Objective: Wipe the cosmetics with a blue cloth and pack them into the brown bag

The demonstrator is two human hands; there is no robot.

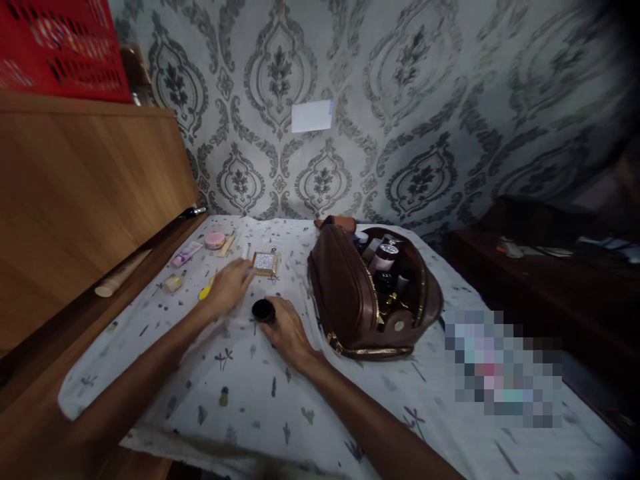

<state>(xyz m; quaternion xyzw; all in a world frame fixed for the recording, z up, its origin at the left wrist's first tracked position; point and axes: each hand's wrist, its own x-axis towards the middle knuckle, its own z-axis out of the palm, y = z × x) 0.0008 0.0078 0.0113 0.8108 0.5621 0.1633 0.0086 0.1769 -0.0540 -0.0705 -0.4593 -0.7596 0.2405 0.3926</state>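
My right hand (290, 333) is closed around a small round container with a black top (263, 310), held just above the cloth. To its left, my left hand (231, 287) reaches over the cloth, slightly blurred, fingers stretched out. Its fingertips are at the left edge of a square glittery compact with a gold frame (265, 263); I cannot tell whether they touch. A yellow item (205, 292) is partly hidden behind that hand. Right of both hands stands a brown leather makeup bag (340, 287), unzipped, with several bottles inside, one of them pinkish with a silver cap (385, 257).
Left on the patterned cloth (270, 427) lie a pink round compact (215, 240), a purple tube (186, 255), a small pale yellow pot (173, 283) and a beige stick (227, 245). A wooden cabinet (90, 213) borders the left; a patterned wall (345, 173) stands behind.
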